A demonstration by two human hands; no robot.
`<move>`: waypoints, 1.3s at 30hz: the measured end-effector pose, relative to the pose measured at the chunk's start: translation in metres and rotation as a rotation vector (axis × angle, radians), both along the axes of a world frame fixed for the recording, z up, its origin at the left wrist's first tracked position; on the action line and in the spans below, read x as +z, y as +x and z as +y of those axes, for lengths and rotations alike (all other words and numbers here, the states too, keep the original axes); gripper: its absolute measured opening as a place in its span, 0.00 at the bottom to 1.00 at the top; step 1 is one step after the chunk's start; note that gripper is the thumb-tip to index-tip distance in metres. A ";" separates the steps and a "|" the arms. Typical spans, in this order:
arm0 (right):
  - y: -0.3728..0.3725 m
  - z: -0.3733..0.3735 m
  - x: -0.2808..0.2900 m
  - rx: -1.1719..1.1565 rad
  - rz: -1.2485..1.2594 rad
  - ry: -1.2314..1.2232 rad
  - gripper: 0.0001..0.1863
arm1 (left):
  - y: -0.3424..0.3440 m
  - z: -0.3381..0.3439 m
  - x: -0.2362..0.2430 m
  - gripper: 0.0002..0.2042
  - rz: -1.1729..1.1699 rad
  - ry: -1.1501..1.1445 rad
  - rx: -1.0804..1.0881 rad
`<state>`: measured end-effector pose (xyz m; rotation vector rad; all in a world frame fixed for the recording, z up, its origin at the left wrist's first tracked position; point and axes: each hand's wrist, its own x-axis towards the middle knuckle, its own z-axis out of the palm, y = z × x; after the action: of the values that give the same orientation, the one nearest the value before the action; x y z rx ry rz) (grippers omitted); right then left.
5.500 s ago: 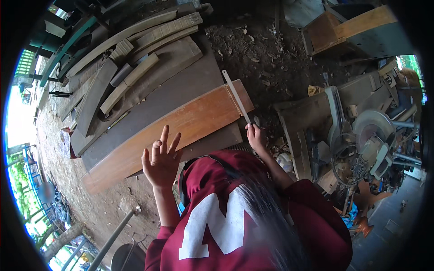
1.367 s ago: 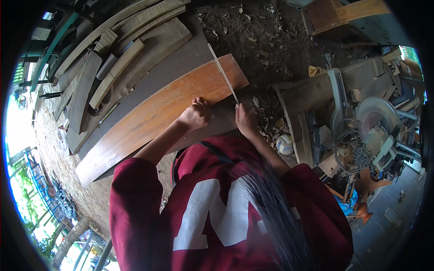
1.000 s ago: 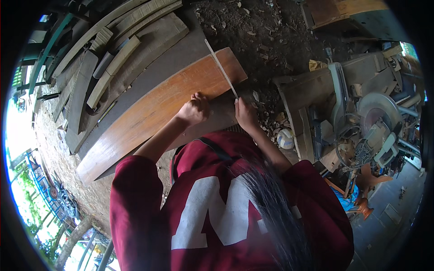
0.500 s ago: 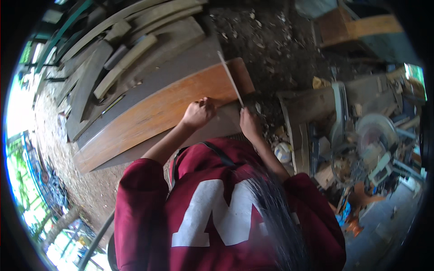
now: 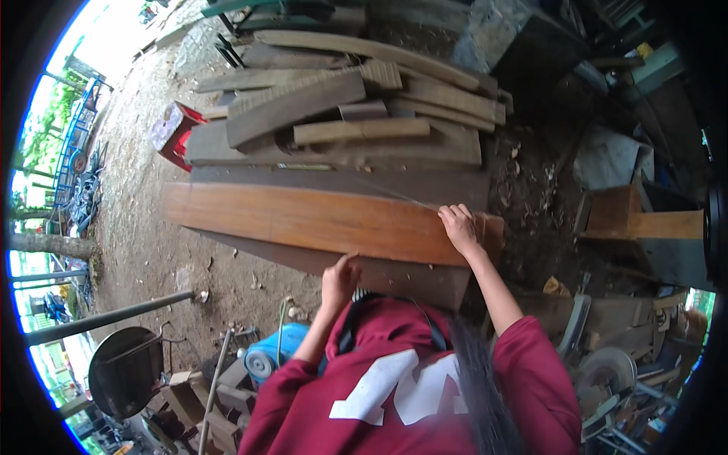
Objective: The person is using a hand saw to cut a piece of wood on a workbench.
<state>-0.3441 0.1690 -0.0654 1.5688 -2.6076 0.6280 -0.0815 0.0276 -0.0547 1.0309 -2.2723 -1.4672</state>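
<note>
A long orange-brown wooden board lies across a dark brown work surface in front of me. Over the board's right part, my right hand is closed on a thin pale strip that points left and away. The strip is blurred and seen nearly edge-on, so whether it is a saw blade or a ruler does not show. My left hand is at the board's near edge, fingers loosely curled and the forefinger sticking out. I see nothing in it.
Beyond the board lies a stack of wood offcuts and planks, with a thin yellowish stick before it. A red crate-like thing stands far left. At near left are a blue machine and a dark round seat. Wooden furniture stands right.
My view has swung, so the board lies more level and farther left. My left hand has come off the board toward me. The strip in my right hand now points left instead of across the board.
</note>
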 end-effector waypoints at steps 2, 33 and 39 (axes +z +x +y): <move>-0.010 -0.028 0.007 0.023 0.088 0.045 0.05 | 0.025 0.001 -0.012 0.13 0.017 0.034 0.084; -0.163 -0.189 0.080 -0.899 -1.084 -0.369 0.09 | -0.046 -0.200 -0.009 0.08 0.184 -0.533 -0.004; -0.156 -0.156 0.131 -0.726 -1.033 -0.644 0.05 | -0.074 -0.227 -0.030 0.13 0.045 -0.683 -0.235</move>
<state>-0.4998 0.0127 0.0651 0.0084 -2.6607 2.2429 -0.1557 -0.1990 -0.0845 0.5301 -2.6229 -0.6507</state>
